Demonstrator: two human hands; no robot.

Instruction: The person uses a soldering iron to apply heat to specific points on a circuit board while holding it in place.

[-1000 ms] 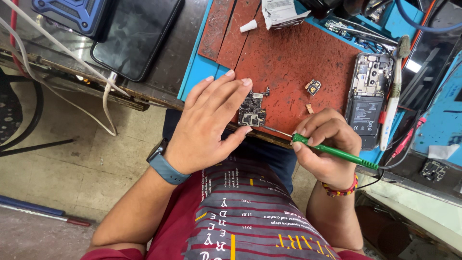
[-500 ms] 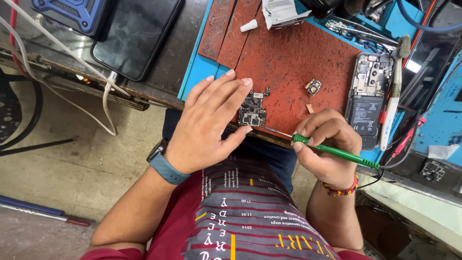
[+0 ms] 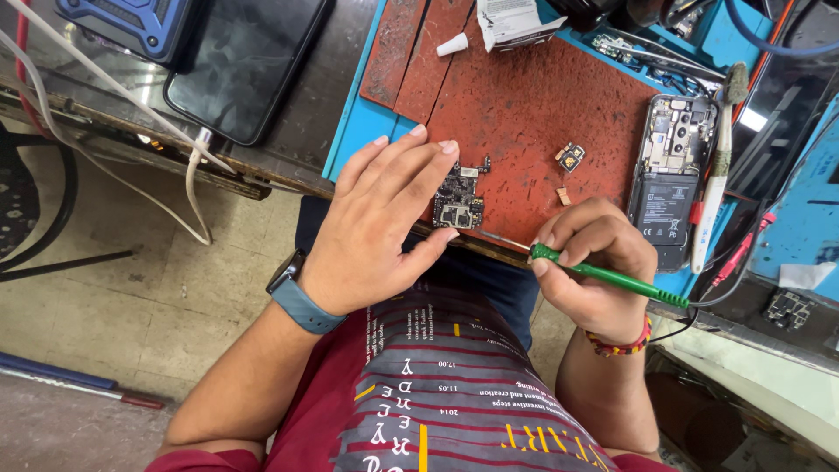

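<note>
Steadying a small phone circuit board (image 3: pixel 461 199) on a red work mat (image 3: pixel 524 114), the person's left hand (image 3: pixel 380 232) lies spread and flat, its fingertips (image 3: pixel 447 147) and thumb touching the board's near edges without closing on it; the board sits near the mat's front edge, just beside the bench rim (image 3: pixel 350 140). The right hand (image 3: pixel 594 262) is curled tight round a green-handled soldering tool (image 3: pixel 612 278), its tip aimed toward the board, its cable trailing off to the right. In this head view, an opened phone (image 3: pixel 669 175) with its battery exposed lies well apart at the right, a small loose component (image 3: pixel 571 157) between it and the board. The board looks light, thin, stiff and fragile, crowded with tiny parts; it would likely be best pinched by its bare edges, never pressed on its face.
</note>
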